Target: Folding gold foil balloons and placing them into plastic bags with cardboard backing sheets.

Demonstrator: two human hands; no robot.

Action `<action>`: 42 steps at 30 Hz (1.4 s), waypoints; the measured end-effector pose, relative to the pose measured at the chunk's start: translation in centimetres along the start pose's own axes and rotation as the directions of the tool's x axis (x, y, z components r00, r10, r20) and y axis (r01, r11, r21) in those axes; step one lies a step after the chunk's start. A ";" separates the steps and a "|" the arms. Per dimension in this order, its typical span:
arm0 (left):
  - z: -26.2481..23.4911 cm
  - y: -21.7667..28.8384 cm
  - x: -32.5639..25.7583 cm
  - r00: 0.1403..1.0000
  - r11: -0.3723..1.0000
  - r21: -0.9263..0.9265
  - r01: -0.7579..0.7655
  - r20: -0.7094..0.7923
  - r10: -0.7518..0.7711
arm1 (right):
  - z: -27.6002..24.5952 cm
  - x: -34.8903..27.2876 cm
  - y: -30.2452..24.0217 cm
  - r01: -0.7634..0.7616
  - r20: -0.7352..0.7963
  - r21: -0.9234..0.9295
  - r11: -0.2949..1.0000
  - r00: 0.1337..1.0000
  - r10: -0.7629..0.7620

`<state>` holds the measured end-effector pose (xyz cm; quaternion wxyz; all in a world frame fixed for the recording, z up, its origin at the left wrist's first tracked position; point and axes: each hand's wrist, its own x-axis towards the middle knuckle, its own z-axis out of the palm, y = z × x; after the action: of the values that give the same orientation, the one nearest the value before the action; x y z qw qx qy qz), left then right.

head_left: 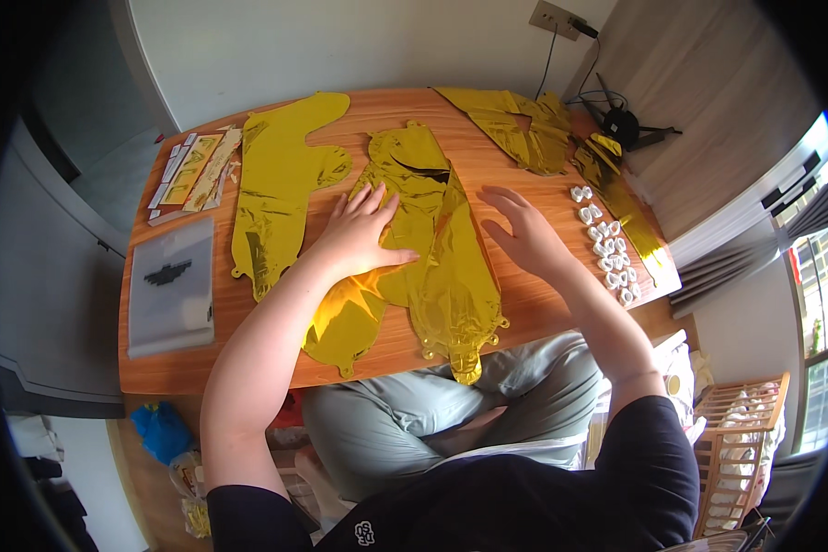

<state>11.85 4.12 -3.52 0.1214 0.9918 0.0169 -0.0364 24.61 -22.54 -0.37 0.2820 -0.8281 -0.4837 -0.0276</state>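
A flat gold foil balloon (451, 267) lies in front of me on the wooden table, its tabbed end reaching the near edge. My left hand (363, 225) rests on its left part with the fingers spread. My right hand (524, 230) is just beside its right edge, fingers apart and holding nothing. Left of it lies another flat gold foil balloon (276, 184). At the back right is a third gold foil balloon (524, 129), angular with a small opening in it.
Small white ribbon rolls (607, 244) stand in rows at the right, beside a folded gold foil piece (621, 198). A black router (620, 125) sits at the back right. Clear plastic bags (170, 317) and flat printed packets (193, 175) lie at the left on the wooden table (235, 363).
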 end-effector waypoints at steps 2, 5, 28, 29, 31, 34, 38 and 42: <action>0.0 0.1 0.0 1.000 1.000 -0.028 -0.014 -0.009 0.013 | 0.8 0.8 1.5 -0.018 0.067 -0.043 0.999 0.997 0.021; 0.0 -0.1 -0.1 1.000 0.999 -0.040 -0.019 -0.016 0.019 | 1.7 1.5 1.7 0.178 0.155 -0.152 0.972 0.976 -0.155; 0.4 0.1 -0.3 1.000 1.000 -0.004 -0.011 -0.013 0.011 | 2.3 3.7 2.0 0.156 0.326 -0.178 0.972 0.941 -0.091; 0.4 0.2 -0.3 1.000 1.000 -0.010 -0.013 -0.001 0.013 | 2.4 3.6 2.1 0.144 0.325 -0.177 0.974 0.942 -0.081; 0.2 0.4 0.2 1.000 1.000 0.004 -0.009 0.010 0.009 | 2.6 3.5 2.6 0.181 0.307 -0.206 0.962 0.945 -0.112; -0.5 0.6 0.0 1.000 1.000 0.023 0.020 0.014 -0.020 | 3.4 3.6 2.4 0.205 0.273 -0.216 0.955 0.951 -0.143; 0.1 -0.1 0.2 0.998 1.000 -0.001 -0.017 -0.055 0.017 | 4.1 3.5 2.1 0.174 0.251 -0.297 0.939 0.963 -0.099; 0.5 -0.2 0.4 0.996 1.000 -0.006 -0.026 -0.083 0.026 | 4.5 3.2 2.1 0.126 0.271 -0.320 0.939 0.962 -0.037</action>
<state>12.17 4.21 -4.03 0.1248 0.9921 0.0091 0.0064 27.00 -18.57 -4.04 0.0701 -0.8393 -0.5389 -0.0116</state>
